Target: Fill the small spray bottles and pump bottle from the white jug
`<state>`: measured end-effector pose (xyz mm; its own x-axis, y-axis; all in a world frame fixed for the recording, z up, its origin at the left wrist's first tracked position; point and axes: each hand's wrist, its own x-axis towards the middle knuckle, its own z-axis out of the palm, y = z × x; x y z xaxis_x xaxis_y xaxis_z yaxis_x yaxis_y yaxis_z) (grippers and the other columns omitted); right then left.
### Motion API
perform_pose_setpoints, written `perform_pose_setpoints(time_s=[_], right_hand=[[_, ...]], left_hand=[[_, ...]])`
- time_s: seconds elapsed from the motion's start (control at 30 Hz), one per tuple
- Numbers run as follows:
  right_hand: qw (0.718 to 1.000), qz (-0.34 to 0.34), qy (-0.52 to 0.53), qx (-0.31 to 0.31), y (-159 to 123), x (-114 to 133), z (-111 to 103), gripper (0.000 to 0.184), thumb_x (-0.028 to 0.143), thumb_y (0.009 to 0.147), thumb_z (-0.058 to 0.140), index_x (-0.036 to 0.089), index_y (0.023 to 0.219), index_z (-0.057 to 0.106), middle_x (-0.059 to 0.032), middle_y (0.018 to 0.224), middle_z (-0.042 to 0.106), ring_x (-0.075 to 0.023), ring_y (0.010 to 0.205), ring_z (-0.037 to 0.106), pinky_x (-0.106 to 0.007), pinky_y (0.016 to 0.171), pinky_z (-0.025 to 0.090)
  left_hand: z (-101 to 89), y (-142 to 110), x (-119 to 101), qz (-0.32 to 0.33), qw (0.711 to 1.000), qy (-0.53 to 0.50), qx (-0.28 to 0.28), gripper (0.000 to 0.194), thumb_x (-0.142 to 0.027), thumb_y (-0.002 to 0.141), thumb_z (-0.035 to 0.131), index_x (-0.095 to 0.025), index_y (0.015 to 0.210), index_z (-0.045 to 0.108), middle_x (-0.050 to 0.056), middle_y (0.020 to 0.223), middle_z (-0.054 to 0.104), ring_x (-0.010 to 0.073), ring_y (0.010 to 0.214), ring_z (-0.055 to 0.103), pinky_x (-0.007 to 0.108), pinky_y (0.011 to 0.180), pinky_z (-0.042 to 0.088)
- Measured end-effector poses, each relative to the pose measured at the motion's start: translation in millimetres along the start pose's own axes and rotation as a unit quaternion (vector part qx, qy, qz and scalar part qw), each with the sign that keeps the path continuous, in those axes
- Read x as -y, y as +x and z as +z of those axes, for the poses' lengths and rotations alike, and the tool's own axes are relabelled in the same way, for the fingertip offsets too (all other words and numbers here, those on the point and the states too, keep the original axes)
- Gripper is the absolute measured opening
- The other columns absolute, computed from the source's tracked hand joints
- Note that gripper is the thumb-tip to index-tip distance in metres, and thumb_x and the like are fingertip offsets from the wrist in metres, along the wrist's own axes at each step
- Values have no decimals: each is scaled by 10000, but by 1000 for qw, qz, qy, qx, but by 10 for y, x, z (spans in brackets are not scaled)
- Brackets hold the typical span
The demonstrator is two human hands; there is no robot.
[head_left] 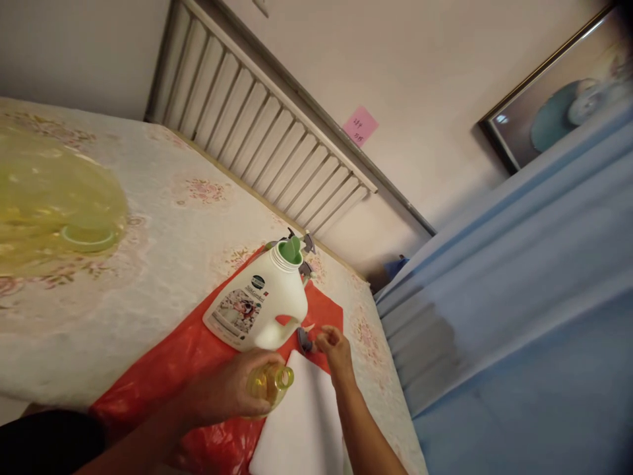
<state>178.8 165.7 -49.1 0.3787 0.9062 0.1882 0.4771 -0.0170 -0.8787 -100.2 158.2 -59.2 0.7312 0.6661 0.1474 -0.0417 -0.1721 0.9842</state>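
My left hand is wrapped round a small clear yellow bottle with an open neck, held over a red plastic bag. My right hand is pinched on a small dark object beside the handle of a white detergent jug. The jug lies tilted on the red bag, its open mouth showing green inside. A white sheet lies under my right forearm.
The table wears a pale floral cloth. A large blurred yellow container fills the left. A white radiator lines the wall behind, with a pink note above it. Blue fabric hangs at the right.
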Motion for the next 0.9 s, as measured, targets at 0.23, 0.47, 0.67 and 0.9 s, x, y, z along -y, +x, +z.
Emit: perform_pose_setpoints(time_s=[0.23,0.47,0.67,0.9], right_hand=[[979,-55,-195,-33,-33,-450,-35,197,281,746,643,187,911,695,-87,907,697,-273,882,620,-385,780,482],[949,-112,-292,28,-20,-586,22,270,63,690,558,220,834,724,-42,822,677,-245,864,576,-339,796,426],[954,-115,-275,20,34,-500,2,260,94,690,546,185,847,731,-39,763,658,-223,768,588,-319,726,445],[976,-92,-187,-55,-94,78,-339,229,272,780,610,172,957,716,-30,790,685,-181,680,578,-289,660,460]], left_hand=[[48,76,72,-19,1000,-8,-14,559,-221,637,721,-243,1185,616,24,1215,670,289,1142,581,341,979,471],[17,116,22,-40,999,-11,5,571,-160,621,693,-237,1181,613,15,1209,670,273,1137,588,328,958,477],[-6,125,-11,-48,999,-11,12,581,-153,605,689,-248,1174,616,10,1213,665,267,1153,580,323,975,469],[-6,138,38,-75,996,-49,21,603,-177,613,706,-238,1205,607,27,1227,655,297,1166,581,339,948,497]])
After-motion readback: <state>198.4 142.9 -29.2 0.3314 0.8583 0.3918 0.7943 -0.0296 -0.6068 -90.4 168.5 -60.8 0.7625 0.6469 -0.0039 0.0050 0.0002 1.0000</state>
